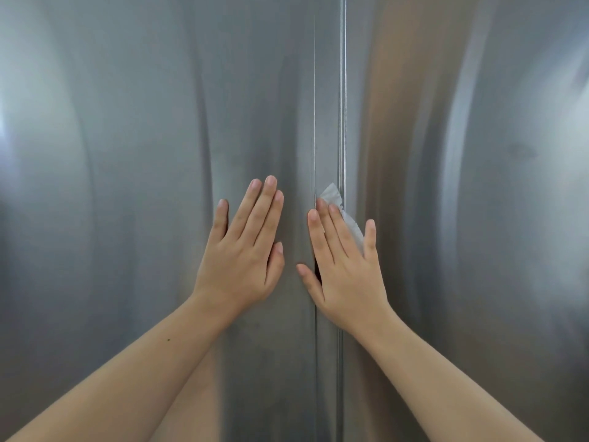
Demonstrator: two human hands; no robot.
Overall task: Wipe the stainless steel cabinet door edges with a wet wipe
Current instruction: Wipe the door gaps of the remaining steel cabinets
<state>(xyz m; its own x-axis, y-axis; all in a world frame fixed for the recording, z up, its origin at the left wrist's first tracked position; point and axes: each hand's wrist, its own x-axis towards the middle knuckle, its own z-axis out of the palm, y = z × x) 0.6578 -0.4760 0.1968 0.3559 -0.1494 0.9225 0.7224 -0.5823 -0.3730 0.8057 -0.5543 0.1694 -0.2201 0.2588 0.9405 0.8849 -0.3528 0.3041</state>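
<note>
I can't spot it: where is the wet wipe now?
Head view, just right of centre: the wet wipe is pressed under the right hand flat against the door seam, its white corner showing above the fingers.

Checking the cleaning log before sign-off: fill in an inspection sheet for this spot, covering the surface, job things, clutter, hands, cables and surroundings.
Surface: brushed steel left door and right door, meeting at a narrow upright gap; a faint smudge on the right door.
Job's things: white wipe, pressed against the metal just right of the gap, mostly hidden under fingers.
Clutter: nothing seen.
Hands: left hand flat on the left door, fingers straight, holding nothing; right hand flat across the gap, straight fingers pressing the wipe.
Cables: nothing seen.
Surroundings: steel fills the view; only blurred reflections show in it.
</note>
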